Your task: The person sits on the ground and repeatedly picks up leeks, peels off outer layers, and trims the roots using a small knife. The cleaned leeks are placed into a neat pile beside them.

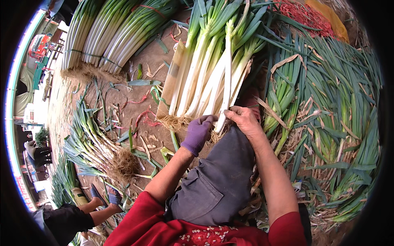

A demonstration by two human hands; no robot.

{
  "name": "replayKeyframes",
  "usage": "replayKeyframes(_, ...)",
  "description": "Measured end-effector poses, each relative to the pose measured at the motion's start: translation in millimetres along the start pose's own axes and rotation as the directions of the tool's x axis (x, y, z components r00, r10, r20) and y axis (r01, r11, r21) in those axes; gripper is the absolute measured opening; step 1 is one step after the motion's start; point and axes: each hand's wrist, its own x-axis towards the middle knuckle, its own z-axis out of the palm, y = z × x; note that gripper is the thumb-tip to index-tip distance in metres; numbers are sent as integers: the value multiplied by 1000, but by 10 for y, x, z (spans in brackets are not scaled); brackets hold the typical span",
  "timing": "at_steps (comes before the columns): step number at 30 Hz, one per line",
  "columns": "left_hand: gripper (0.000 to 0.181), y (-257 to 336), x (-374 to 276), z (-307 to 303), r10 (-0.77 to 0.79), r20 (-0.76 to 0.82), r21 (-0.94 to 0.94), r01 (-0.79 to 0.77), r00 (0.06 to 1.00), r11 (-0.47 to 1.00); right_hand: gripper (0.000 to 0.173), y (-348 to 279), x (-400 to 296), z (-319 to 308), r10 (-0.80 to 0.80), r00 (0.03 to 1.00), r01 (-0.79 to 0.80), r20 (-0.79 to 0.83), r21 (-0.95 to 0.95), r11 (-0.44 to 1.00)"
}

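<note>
A long green onion (226,73) with a white stalk lies over a pile of others in front of me, its root end low over my trouser leg. My right hand (244,120), bare, pinches this stalk near its base between thumb and fingers. On the other side of the base is my left hand (198,132) in a purple knitted glove, its fingers curled close by the roots. What those fingertips grasp is hidden. Beneath, the piled green onions (187,83) rest in a tan trough-like holder (170,80), roots towards me.
Tied bundles of green onions (104,40) stand at upper left. Loose rooty onions (101,144) lie on the dirt floor at left. A large leafy heap (335,101) fills the right side, below red twine (307,17). A person's sandalled feet (107,196) are at lower left.
</note>
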Motion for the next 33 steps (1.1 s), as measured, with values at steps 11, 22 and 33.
replayKeyframes(11, 44, 479, 874, 142, -134, 132, 326, 85, 982, 941, 41, 38, 10, -23, -80, 997, 80, 3, -118, 990)
replayKeyframes(22, 30, 238, 505, 31, -220, 45, -379, 220, 975, 899, 49, 140, 75, -44, -80, 997, 79, 0, -166, 983)
replayKeyframes(33, 17, 167, 95, 72, 274, -191, 200, -236, 943, 951, 40, 173, 60, -106, 11, 999, -11, 43, 1, 1000)
